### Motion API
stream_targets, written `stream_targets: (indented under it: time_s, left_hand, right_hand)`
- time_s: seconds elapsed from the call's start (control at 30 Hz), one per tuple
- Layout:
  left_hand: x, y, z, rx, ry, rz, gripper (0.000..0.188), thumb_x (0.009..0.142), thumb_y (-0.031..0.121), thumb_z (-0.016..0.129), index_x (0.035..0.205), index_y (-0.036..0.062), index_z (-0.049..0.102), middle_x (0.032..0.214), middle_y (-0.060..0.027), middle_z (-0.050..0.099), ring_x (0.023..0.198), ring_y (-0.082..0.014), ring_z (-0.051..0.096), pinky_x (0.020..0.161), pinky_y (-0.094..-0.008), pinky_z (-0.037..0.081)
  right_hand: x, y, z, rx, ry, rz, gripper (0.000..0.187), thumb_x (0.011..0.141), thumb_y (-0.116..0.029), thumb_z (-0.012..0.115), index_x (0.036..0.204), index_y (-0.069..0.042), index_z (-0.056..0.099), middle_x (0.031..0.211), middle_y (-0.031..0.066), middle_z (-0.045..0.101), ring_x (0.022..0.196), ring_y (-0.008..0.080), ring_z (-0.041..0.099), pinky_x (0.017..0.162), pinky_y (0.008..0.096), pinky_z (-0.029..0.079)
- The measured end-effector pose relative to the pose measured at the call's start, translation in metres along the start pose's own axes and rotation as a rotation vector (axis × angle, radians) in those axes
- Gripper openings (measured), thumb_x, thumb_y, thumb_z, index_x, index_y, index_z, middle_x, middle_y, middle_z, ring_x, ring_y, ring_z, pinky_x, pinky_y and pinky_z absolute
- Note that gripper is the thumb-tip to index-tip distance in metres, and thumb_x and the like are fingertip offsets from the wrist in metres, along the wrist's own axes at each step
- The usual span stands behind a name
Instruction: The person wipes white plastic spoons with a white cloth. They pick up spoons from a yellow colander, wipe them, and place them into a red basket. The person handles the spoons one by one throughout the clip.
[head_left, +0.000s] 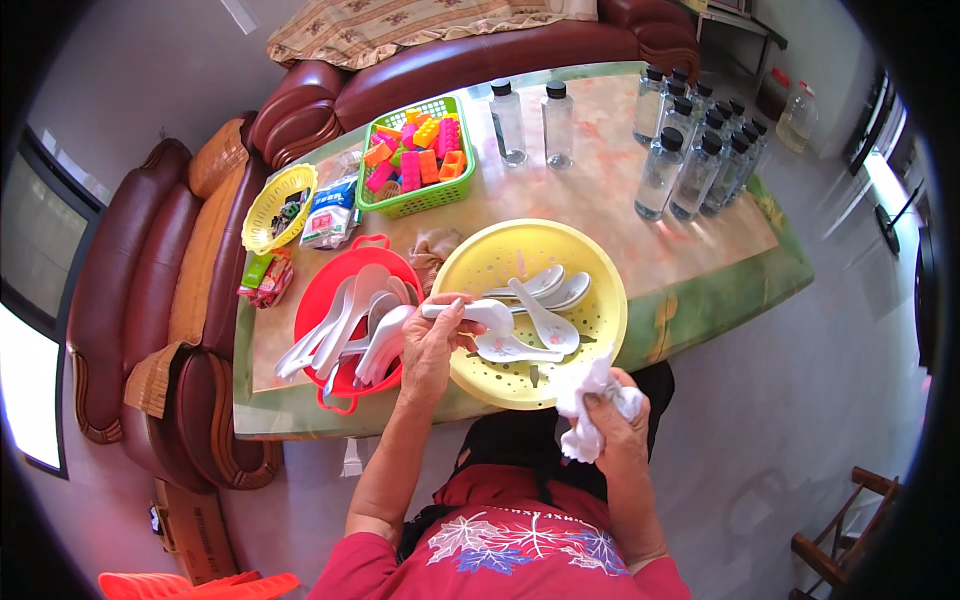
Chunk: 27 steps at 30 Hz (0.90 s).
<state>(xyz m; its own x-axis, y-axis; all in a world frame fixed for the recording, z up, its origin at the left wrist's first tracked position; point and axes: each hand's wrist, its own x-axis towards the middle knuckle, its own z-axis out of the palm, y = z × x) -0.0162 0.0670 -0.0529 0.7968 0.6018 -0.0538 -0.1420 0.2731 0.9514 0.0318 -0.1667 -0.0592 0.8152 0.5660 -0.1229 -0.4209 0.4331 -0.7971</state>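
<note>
The near edge of the tabletop (690, 300) is crowded: the red basin (335, 290) of white spoons and the yellow colander (530, 250) sit side by side, apparently touching. Bare marble lies open in the middle and near right. Far off, the green basket (440, 195), two bottles (530, 125) and the bottle cluster (700, 150) block passage.

Left hand (432, 345) holding white spoon (478, 313) over yellow colander (600, 290); right hand (612, 425) gripping white cloth (580, 395)

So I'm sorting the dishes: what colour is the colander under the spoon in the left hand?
Yellow colander, seen in the head view.
</note>
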Motion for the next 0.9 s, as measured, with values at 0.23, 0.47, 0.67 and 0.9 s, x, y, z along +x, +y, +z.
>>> stream_targets:
  time_s: [0.23, 0.47, 0.67, 0.9]
  left_hand:
    - [-0.016, -0.001, -0.003, -0.243, -0.012, -0.049, 0.015, 0.088, 0.005, 0.056, 0.1, -0.0032, 0.055, 0.089, -0.0148, 0.062, 0.077, -0.0212, 0.066, 0.057, -0.0269, 0.052]
    - [-0.046, -0.02, 0.022, -0.211, -0.058, -0.07, 0.018, 0.088, 0.004, 0.055, 0.105, 0.0, 0.054, 0.099, -0.0105, 0.061, 0.091, -0.0168, 0.061, 0.073, -0.0283, 0.051]
    - [-0.055, -0.02, 0.029, -0.227, -0.059, -0.008, 0.015, 0.088, 0.004, 0.056, 0.102, -0.0015, 0.056, 0.096, -0.0093, 0.061, 0.083, -0.0141, 0.06, 0.072, -0.024, 0.048]
    - [-0.064, -0.002, 0.038, -0.101, -0.184, -0.094, 0.021, 0.088, 0.005, 0.057, 0.108, -0.0023, 0.054, 0.097, -0.0123, 0.062, 0.081, -0.0149, 0.062, 0.068, -0.0236, 0.048]
  right_hand:
    - [0.01, -0.014, 0.006, -0.057, 0.109, -0.139, 0.025, 0.083, -0.006, 0.063, 0.105, 0.003, 0.056, 0.089, 0.0037, 0.062, 0.076, 0.0067, 0.057, 0.065, 0.0205, 0.045]
    - [0.045, 0.003, 0.05, -1.128, -0.041, -0.871, 0.031, 0.074, -0.014, 0.069, 0.101, -0.005, 0.058, 0.119, 0.0178, 0.05, 0.108, 0.034, 0.048, 0.085, 0.0425, 0.04]
    - [0.07, 0.022, 0.057, -0.973, 0.032, -0.78, 0.034, 0.073, -0.016, 0.069, 0.102, -0.003, 0.058, 0.123, 0.024, 0.045, 0.109, 0.0414, 0.048, 0.089, 0.0454, 0.04]
    - [0.086, -0.004, 0.04, -0.497, 0.049, -0.392, 0.024, 0.085, -0.005, 0.062, 0.107, 0.003, 0.056, 0.084, 0.0033, 0.062, 0.074, 0.0066, 0.054, 0.062, 0.0215, 0.046]
